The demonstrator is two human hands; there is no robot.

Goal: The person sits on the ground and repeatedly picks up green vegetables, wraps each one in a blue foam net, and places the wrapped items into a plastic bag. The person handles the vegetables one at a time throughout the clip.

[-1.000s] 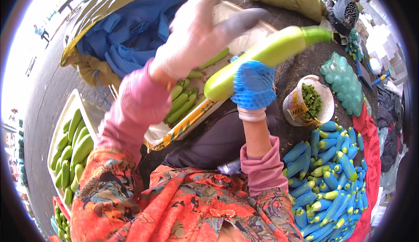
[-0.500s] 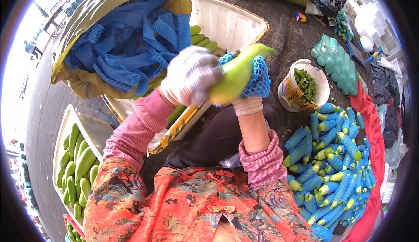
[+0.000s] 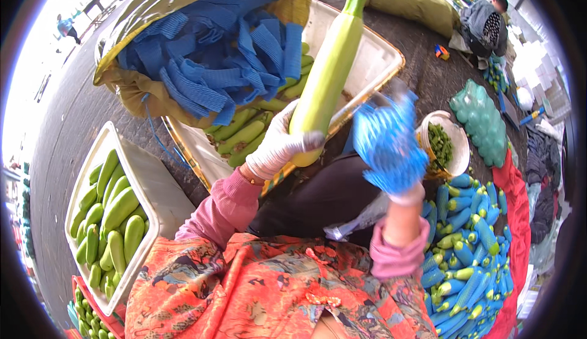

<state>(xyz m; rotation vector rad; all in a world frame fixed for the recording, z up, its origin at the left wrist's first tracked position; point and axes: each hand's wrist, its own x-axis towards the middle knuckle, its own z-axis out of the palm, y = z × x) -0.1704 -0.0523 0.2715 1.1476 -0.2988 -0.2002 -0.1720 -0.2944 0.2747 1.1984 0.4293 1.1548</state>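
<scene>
My left hand (image 3: 278, 140), in a striped knit glove, is closed round the lower end of a large pale-green zucchini (image 3: 330, 70), which points up and away with its stem at the top. My right hand (image 3: 394, 146) is apart from it, to the right, with blue foam netting (image 3: 391, 134) covering the hand. Motion smears it, so its fingers and anything in them cannot be made out. Beyond my left hand, a yellowish sack (image 3: 131, 97) lies open, full of blue net sleeves (image 3: 202, 63). Under it, a white crate (image 3: 379, 48) holds bare zucchini (image 3: 244, 134).
Another white crate of zucchini (image 3: 156, 198) stands at left. On the right are a bucket (image 3: 458, 155) of green cut pieces, a pile of blue-netted zucchini (image 3: 468, 247), a green net bag (image 3: 480, 122) and red cloth (image 3: 516, 216). A person (image 3: 486, 24) sits at the far right.
The zucchini has turned upright in my left hand. My right hand has drawn away from it to the right. The view has shifted, showing more of the left crate.
</scene>
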